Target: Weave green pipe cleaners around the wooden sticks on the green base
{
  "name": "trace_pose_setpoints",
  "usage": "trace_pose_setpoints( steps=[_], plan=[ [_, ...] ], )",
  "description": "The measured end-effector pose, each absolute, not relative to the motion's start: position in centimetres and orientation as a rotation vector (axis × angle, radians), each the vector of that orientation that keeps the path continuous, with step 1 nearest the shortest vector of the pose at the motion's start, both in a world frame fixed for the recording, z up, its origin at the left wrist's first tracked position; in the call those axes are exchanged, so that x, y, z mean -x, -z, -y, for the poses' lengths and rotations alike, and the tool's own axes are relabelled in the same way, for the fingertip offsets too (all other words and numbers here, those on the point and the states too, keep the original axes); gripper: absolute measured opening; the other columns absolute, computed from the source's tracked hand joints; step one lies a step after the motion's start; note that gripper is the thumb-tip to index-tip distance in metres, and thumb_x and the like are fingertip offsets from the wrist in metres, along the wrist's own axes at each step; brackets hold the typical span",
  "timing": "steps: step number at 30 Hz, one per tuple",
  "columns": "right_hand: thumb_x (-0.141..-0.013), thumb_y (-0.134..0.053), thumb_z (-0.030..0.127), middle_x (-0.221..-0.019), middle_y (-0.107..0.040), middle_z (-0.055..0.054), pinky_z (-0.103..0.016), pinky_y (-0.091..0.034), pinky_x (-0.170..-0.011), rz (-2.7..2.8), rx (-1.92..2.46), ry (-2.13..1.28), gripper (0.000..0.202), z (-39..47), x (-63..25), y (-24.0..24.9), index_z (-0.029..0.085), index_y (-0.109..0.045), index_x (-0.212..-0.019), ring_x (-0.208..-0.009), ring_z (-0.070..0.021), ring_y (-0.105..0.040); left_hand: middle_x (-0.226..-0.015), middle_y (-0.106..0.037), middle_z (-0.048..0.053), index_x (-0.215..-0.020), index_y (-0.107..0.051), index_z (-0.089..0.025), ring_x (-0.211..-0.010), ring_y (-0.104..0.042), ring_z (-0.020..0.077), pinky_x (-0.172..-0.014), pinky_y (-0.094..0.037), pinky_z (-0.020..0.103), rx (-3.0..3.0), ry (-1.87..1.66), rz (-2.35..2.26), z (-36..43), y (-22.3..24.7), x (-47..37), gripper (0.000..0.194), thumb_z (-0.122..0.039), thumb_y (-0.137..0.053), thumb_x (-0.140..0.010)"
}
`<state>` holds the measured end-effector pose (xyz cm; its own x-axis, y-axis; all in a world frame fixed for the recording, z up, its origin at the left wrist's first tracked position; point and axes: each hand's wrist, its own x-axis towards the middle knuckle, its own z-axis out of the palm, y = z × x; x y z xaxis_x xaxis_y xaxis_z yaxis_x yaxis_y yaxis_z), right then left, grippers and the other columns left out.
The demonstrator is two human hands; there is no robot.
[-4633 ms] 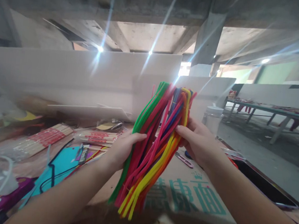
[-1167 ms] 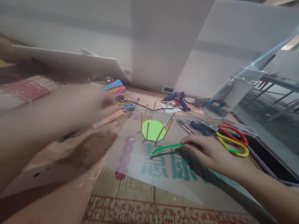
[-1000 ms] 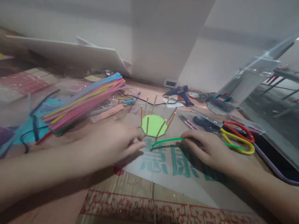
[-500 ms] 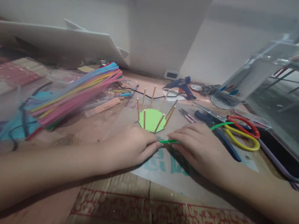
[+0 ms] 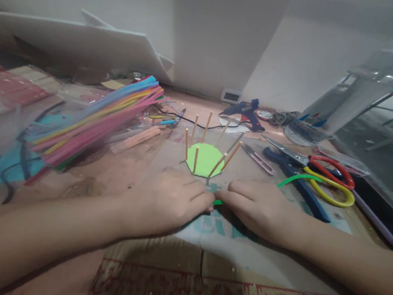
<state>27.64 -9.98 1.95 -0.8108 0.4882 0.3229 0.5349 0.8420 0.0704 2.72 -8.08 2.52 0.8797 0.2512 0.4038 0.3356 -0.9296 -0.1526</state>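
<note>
No text reads clearly; only partial or blurred print shows.
Large teal characters (image 5: 225, 228) stand on the pale sheet (image 5: 189, 234) at the near middle, partly covered by the left hand (image 5: 175, 196) and right hand (image 5: 260, 208), too broken up to read. At the left, the print on the red-and-clear packet (image 5: 12, 88) is blurred. At the far middle, the white-framed display (image 5: 230, 96) is too small to make out.

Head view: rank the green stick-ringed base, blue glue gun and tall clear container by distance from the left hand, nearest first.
From the left hand:
1. Green stick-ringed base: just beyond the hand.
2. Blue glue gun: farther back, to the right.
3. Tall clear container: far right.
</note>
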Motion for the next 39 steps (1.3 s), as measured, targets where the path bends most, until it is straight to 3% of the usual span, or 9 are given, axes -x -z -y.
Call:
trace_pose_setpoints(
  steps=[4, 12, 17, 25, 28, 31, 34, 39],
  plan=[
    [-0.100, -0.044, 0.019, -0.067, -0.059, 0.000, -0.027, -0.033, -0.056, 2.599, 0.828, 0.039, 0.022, 9.8, -27.5, -1.3, 0.018, -0.066, -0.102, -0.061, -0.0131, -0.053, -0.086, -0.072, 0.003, -0.111, -0.065, -0.018, -0.068, -0.058, 0.0159, -0.062, -0.039, 0.030, 2.745, 0.628, 0.334, 7.9, -3.1, -2.6, 0.034, -0.016, -0.032, -0.103],
    [-0.101, -0.043, 0.020, -0.077, -0.068, -0.002, -0.025, -0.043, -0.062, 2.628, 0.907, -0.162, 0.023, 9.8, -26.7, -1.1, 0.016, -0.066, -0.105, -0.069, -0.0143, -0.064, -0.090, -0.074, 0.005, -0.112, -0.065, -0.015, -0.072, -0.063, 0.0160, -0.061, -0.046, 0.030, 2.729, 0.708, 0.200, 8.0, -2.7, -2.7, 0.023, -0.015, -0.047, -0.098],
    [-0.100, -0.051, 0.030, -0.088, -0.073, -0.004, -0.025, -0.047, -0.068, 2.582, 0.898, -0.219, 0.020, 10.2, -26.8, -1.2, 0.018, -0.061, -0.113, -0.078, -0.0147, -0.068, -0.090, -0.073, 0.008, -0.103, -0.067, -0.012, -0.072, -0.064, 0.0173, -0.062, -0.051, 0.031, 2.714, 0.734, 0.212, 8.0, -2.7, -2.6, 0.022, -0.015, -0.046, -0.098],
    [-0.100, -0.048, 0.020, -0.077, -0.067, -0.001, -0.025, -0.039, -0.060, 2.567, 0.826, -0.079, 0.016, 10.1, -27.3, -1.1, 0.018, -0.063, -0.103, -0.068, -0.0124, -0.060, -0.092, -0.074, 0.009, -0.109, -0.066, -0.010, -0.081, -0.067, 0.0195, -0.071, -0.055, 0.034, 2.857, 0.786, 0.294, 8.1, -2.1, -2.6, 0.027, -0.015, -0.041, -0.100],
    [-0.100, -0.046, 0.018, -0.068, -0.060, 0.000, -0.029, -0.032, -0.056, 2.582, 0.791, 0.114, 0.019, 10.3, -27.4, -1.2, 0.017, -0.065, -0.099, -0.061, -0.0143, -0.052, -0.094, -0.076, 0.001, -0.107, -0.068, -0.019, -0.083, -0.069, 0.0145, -0.076, -0.054, 0.027, 3.156, 0.912, 0.673, 8.2, -1.6, -3.1, 0.019, -0.026, -0.051, -0.099],
    [-0.099, -0.044, 0.017, -0.066, -0.055, 0.000, -0.031, -0.028, -0.054, 2.622, 0.771, 0.207, 0.021, 10.6, -27.5, -1.3, 0.017, -0.064, -0.094, -0.058, -0.0149, -0.046, -0.096, -0.076, -0.002, -0.100, -0.068, -0.021, -0.085, -0.070, 0.0105, -0.077, -0.053, 0.021, 3.409, 1.017, 1.098, 8.6, -1.4, -3.8, 0.012, -0.022, -0.057, -0.095],
    [-0.100, -0.040, 0.016, -0.066, -0.054, 0.000, -0.031, -0.027, -0.052, 2.626, 0.721, 0.260, 0.023, 10.7, -27.5, -0.9, 0.019, -0.062, -0.094, -0.057, -0.0153, -0.046, -0.094, -0.074, 0.000, -0.095, -0.066, -0.019, -0.083, -0.068, 0.0112, -0.073, -0.052, 0.020, 3.404, 0.940, 1.068, 8.6, -1.2, -4.1, 0.008, -0.019, -0.059, -0.092],
    [-0.099, -0.046, 0.020, -0.063, -0.056, 0.002, -0.030, -0.030, -0.051, 2.540, 0.781, 0.225, 0.016, 10.1, -27.4, -0.2, 0.022, -0.062, -0.095, -0.055, -0.0149, -0.049, -0.091, -0.072, 0.003, -0.099, -0.062, -0.019, -0.087, -0.066, 0.0172, -0.078, -0.051, 0.029, 3.168, 0.636, 0.815, 8.1, -0.8, -3.7, 0.014, -0.026, -0.050, -0.098]
  ],
)
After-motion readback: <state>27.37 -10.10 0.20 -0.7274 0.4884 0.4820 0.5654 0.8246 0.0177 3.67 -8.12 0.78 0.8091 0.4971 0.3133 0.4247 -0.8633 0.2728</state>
